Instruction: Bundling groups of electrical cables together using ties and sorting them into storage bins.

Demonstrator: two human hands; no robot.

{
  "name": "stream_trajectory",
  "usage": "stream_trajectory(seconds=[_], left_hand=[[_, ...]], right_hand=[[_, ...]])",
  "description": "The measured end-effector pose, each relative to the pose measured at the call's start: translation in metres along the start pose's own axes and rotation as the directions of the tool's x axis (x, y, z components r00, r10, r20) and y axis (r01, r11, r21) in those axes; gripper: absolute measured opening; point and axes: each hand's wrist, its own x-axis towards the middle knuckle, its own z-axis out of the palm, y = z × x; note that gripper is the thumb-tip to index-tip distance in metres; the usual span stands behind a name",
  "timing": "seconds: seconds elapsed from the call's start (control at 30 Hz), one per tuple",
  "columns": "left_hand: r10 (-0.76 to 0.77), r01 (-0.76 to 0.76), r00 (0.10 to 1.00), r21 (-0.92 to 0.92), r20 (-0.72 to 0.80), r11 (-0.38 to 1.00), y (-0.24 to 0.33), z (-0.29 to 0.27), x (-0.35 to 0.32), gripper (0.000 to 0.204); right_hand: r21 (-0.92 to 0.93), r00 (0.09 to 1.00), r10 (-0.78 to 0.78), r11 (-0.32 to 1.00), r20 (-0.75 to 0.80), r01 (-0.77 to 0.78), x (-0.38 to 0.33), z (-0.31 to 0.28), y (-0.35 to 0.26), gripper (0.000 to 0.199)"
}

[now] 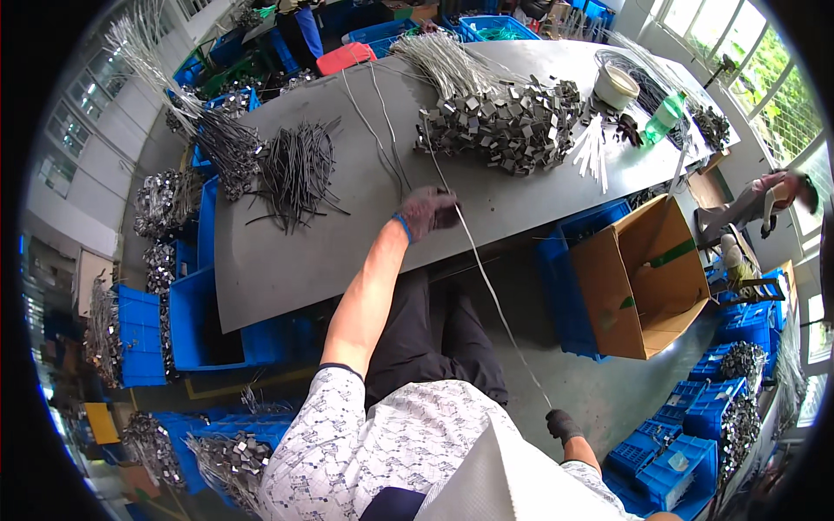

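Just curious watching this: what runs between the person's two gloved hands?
A thin pale strap stretches taut from the left hand on the grey table to the right hand, in the head view.

An open brown cardboard box (643, 278) — green tape strips — stands tilted right of the table.

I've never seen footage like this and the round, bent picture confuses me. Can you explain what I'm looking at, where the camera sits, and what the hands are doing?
There is no machine here. A person wears a wide-angle camera on the head, looking down, so straight edges curve near the rim. The arm reaching forward is the person's left hand, in a dark glove, closed on a long thin white strap at the edge of a grey table. The right hand, also gloved, holds the strap's other end low by the body. On the table lie a heap of small metal clips, a bundle of dark ties, a white cup and a green bottle. Blue crates and a cardboard box stand around.
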Motion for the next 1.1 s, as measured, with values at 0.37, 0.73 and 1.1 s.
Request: stream_trajectory(seconds=[0.37, 0.73, 1.1], left_hand=[[0.306, -0.186, 0.933, 0.469, -0.192, 0.863, -0.111, 0.014, -0.003, 0.033], [0.114, 0.035, 0.959, 0.507, -0.26, 0.862, -0.099, -0.049, -0.011, 0.023], [0.536, 0.541, 0.519, 0.741, -0.666, 0.398, -0.002, -0.232, 0.006, 0.044]], right_hand=[[0.345, 0.561, -0.599, 0.445, -0.571, 0.827, 0.005, -0.094, -0.339, 0.026], [-0.415, 0.016, -0.734, 0.402, -0.679, 0.816, 0.02, -0.154, -0.588, 0.056], [-0.776, -0.231, -0.749, 0.628, -0.621, 0.049, -0.035, -0.404, -0.706, 0.057]])
